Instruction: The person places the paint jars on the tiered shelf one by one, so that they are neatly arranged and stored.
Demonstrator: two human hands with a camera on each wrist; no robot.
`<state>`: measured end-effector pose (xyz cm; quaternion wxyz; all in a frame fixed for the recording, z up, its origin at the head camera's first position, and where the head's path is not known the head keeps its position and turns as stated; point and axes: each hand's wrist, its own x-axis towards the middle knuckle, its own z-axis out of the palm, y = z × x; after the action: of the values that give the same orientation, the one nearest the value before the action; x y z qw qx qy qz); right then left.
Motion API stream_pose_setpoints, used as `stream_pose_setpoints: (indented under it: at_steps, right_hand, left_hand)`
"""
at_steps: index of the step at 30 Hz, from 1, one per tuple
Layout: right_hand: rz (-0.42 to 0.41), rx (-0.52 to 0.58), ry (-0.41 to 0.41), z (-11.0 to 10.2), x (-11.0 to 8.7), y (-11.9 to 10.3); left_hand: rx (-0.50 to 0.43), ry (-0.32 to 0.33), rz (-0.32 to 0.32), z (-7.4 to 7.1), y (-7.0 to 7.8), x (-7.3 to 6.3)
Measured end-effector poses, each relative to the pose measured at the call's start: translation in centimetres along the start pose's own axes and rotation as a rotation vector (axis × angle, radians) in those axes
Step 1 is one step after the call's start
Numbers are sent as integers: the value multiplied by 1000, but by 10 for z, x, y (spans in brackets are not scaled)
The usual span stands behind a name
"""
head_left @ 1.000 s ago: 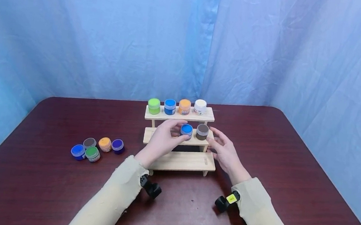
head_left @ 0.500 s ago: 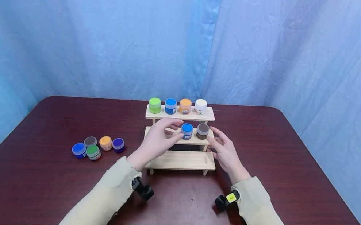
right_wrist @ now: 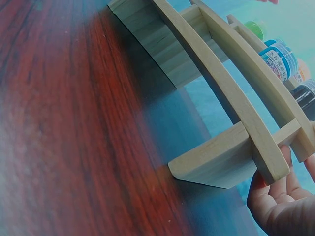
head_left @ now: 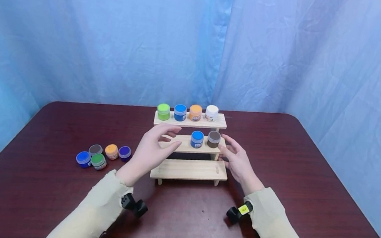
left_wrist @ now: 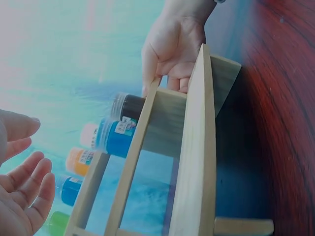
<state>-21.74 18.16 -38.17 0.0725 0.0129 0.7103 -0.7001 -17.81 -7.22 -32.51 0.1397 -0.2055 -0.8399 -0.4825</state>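
Note:
A three-tier wooden rack [head_left: 190, 170] stands at the table's middle. On its middle shelf sit a blue paint jar [head_left: 197, 140] and, to its right, a dark brown paint jar [head_left: 214, 140]. My left hand [head_left: 150, 147] hovers in front of that shelf's left part, fingers loosely bent, apart from the blue jar and holding nothing; the left wrist view shows its fingers [left_wrist: 37, 179] spread. At the rack's right end, my right hand [head_left: 238, 161] holds the shelf's edge between thumb and fingers, beside the brown jar. Some right fingers are hidden behind the wood.
Along the top shelf stand light green [head_left: 163, 112], blue [head_left: 180, 113], orange [head_left: 195, 113] and white [head_left: 211, 113] jars. Left of the rack, several jars cluster on the dark red table [head_left: 46, 197], among them a green jar [head_left: 98, 161] and a purple jar [head_left: 125, 153]. Blue curtains hang behind.
My left hand has let go of the blue jar and drawn away to the left. The jar stays on the middle shelf. My right hand has kept its place.

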Motion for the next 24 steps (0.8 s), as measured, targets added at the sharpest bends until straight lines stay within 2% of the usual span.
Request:
stream_pose_setpoints:
  at_steps: [5, 14, 20, 24]
  right_hand:
    - [13, -1, 3, 0, -1, 0]
    - [1, 7, -7, -1, -2, -1]
    - [9, 4, -6, -2, -2, 0]
    - [11, 8, -1, -3, -2, -1]
  left_hand:
    - [20, 14, 25, -12, -1, -6]
    - [129, 40, 72, -36, -3, -14]
    - [172, 97, 91, -51, -12, -23]
    - [185, 143, 66, -62, -22, -30]
